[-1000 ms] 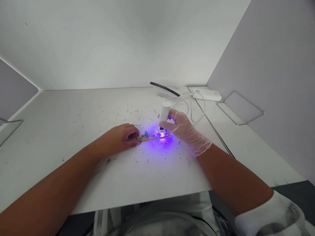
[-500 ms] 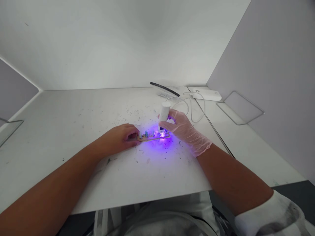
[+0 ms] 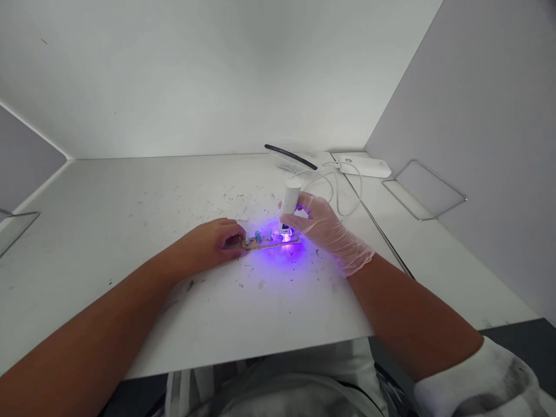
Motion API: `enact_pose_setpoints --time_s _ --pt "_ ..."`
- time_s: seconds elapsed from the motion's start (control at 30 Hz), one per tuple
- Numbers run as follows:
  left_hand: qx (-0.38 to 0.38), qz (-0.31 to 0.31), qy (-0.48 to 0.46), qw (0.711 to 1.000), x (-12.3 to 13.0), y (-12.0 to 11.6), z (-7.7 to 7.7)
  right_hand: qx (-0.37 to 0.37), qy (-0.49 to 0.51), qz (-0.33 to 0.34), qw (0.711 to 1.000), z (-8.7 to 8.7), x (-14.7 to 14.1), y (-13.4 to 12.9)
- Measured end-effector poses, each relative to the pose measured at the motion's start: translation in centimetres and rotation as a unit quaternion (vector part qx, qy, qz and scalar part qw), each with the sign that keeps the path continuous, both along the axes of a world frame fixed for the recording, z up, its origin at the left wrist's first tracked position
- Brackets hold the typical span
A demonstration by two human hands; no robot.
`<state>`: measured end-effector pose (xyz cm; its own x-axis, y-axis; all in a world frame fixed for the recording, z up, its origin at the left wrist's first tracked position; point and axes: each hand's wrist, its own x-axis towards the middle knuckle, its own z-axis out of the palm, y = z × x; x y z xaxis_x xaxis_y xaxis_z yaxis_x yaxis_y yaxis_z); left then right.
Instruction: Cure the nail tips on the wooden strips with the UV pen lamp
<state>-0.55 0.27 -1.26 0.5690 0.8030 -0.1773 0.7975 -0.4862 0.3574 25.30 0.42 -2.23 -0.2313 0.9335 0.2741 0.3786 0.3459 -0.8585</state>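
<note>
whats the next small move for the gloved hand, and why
Probably the gloved right hand should slide the white handheld lamp a little toward the bare left hand: the lamp shines violet most strongly at the right end of the narrow strip, while the bluish pieces nearer the left hand look less lit, and that hand grips the strip's other end.

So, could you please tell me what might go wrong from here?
The bare left hand is close to the lit lamp, so its skin might catch the violet glow. It holds the narrow strip only at one end, so a knock might swivel it. The white cable loops behind the right hand and could snag.
</note>
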Motion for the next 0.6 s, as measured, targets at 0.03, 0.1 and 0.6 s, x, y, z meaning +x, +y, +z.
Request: enact_pose_setpoints --time_s 0.03,0.1,0.6 --pt "0.000 0.001 0.001 1.000 -0.01 0.00 -0.02 0.002 0.000 0.000 1.000 -0.02 0.02 0.00" --pt "0.000 0.003 0.000 1.000 -0.01 0.00 -0.04 0.006 -0.001 0.001 1.000 -0.06 0.05 0.02" --pt "-0.003 0.000 0.001 1.000 0.00 0.04 0.01 0.005 0.002 0.001 1.000 -0.04 -0.04 0.04"
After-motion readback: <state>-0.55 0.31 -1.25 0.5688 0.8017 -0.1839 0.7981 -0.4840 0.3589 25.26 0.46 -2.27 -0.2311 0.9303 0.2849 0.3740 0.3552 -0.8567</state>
